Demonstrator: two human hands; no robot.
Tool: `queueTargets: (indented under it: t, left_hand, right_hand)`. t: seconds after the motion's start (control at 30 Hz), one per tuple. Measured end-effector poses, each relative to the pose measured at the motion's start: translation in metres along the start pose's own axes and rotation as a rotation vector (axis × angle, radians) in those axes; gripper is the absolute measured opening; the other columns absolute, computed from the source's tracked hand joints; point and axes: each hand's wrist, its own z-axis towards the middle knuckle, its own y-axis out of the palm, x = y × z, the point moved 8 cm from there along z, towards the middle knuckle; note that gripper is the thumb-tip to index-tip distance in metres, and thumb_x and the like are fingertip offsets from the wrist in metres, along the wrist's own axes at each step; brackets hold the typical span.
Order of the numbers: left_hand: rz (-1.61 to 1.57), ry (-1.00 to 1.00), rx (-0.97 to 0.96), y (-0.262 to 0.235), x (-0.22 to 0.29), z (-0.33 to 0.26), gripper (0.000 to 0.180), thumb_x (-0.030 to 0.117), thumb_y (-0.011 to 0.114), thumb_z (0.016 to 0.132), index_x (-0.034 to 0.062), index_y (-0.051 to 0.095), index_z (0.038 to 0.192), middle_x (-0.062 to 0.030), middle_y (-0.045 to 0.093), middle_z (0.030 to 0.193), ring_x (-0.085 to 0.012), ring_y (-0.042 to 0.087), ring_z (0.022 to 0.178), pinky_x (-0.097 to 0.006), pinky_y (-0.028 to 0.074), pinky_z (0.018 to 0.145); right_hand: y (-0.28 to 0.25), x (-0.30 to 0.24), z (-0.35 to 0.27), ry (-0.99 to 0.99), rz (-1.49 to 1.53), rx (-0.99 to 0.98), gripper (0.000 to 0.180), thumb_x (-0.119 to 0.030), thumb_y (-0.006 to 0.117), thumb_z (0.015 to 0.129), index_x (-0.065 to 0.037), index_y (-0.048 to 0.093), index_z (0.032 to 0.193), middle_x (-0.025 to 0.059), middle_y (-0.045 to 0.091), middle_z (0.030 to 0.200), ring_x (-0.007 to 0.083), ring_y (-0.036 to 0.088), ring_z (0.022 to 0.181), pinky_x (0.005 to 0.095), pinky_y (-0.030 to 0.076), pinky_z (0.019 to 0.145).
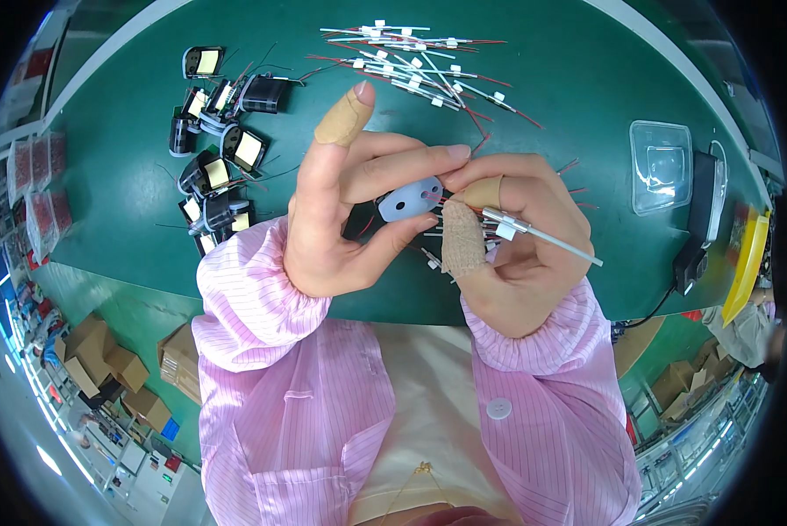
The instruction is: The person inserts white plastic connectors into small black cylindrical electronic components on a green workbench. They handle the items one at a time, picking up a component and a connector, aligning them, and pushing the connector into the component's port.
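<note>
Above the near part of the table, my left hand point(336, 215) pinches a grey oval plug with round holes point(413, 203) between thumb and fingers; its index finger, in a tan finger cover, points up. My right hand point(534, 219) is closed right beside the plug, its covered thumb and index finger gripping a thin lead at the holes. A white tube with a metal sleeve and a small white tag point(505, 221) lies across that hand. Red wire shows at the plug's holes; whether it passes through I cannot tell. More tagged tubes lie partly hidden beneath my hands.
Several tagged white tubes with red wires point(415, 80) lie at the far middle of the green table point(569, 105). Black housings with pale pads point(266, 94) cluster at left. At right are a clear plastic tray point(661, 167), a black corded device point(700, 210) and a yellow object point(746, 267).
</note>
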Motion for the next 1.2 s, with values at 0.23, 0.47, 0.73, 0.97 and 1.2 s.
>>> queueTargets:
  t: [0.23, 0.47, 0.73, 0.97, 1.2]
  left_hand:
    - [-0.044, 0.138, 0.171, -0.0028, 0.0010, -0.0018, 0.097, -0.014, 0.067, 0.070, -0.0095, 0.005, 0.144, -0.0224, 0.063, 0.116, -0.0279, 0.062, 0.095, -0.034, 0.050, 0.082]
    - [-0.035, 0.122, 0.170, -0.0026, 0.0028, -0.0013, 0.095, -0.015, 0.067, 0.071, -0.0098, 0.006, 0.144, -0.0237, 0.063, 0.114, -0.0286, 0.062, 0.095, -0.034, 0.051, 0.082]
    - [0.026, 0.230, 0.192, -0.0025, 0.0049, -0.0034, 0.095, -0.013, 0.069, 0.070, -0.0100, 0.009, 0.143, -0.0253, 0.063, 0.113, -0.0307, 0.063, 0.089, -0.035, 0.051, 0.079]
    - [0.012, 0.230, 0.198, -0.0027, 0.0072, -0.0017, 0.095, -0.013, 0.069, 0.069, -0.0097, 0.009, 0.143, -0.0257, 0.063, 0.112, -0.0313, 0.064, 0.087, -0.036, 0.051, 0.079]
    - [0.014, 0.130, 0.056, -0.0008, 0.0036, -0.0022, 0.101, -0.011, 0.063, 0.075, 0.0024, -0.009, 0.145, -0.0302, 0.059, 0.116, -0.0379, 0.060, 0.097, -0.045, 0.048, 0.086]
  right_hand:
    - [0.0011, 0.0005, -0.0013, 0.021, 0.004, 0.027, 0.023, 0.011, 0.070, 0.062, 0.001, 0.061, 0.081, 0.0131, 0.063, 0.084, 0.0190, 0.062, 0.067, 0.0262, 0.049, 0.056]
    - [-0.0003, -0.0023, -0.0003, -0.110, -0.019, 0.035, 0.023, 0.011, 0.070, 0.062, 0.001, 0.061, 0.081, 0.0130, 0.063, 0.084, 0.0185, 0.062, 0.066, 0.0258, 0.049, 0.056]
    - [-0.0004, -0.0018, -0.0010, -0.101, -0.020, 0.035, 0.023, 0.010, 0.070, 0.063, 0.001, 0.061, 0.082, 0.0131, 0.063, 0.084, 0.0184, 0.061, 0.065, 0.0262, 0.048, 0.056]
    - [-0.0002, -0.0035, 0.0000, -0.080, -0.032, 0.016, 0.022, 0.011, 0.070, 0.063, 0.001, 0.061, 0.081, 0.0129, 0.063, 0.084, 0.0183, 0.061, 0.066, 0.0261, 0.049, 0.057]
    - [0.0003, -0.0040, 0.0011, -0.084, -0.019, -0.009, 0.021, 0.011, 0.070, 0.064, 0.000, 0.061, 0.080, 0.0129, 0.062, 0.085, 0.0176, 0.061, 0.065, 0.0256, 0.049, 0.057]
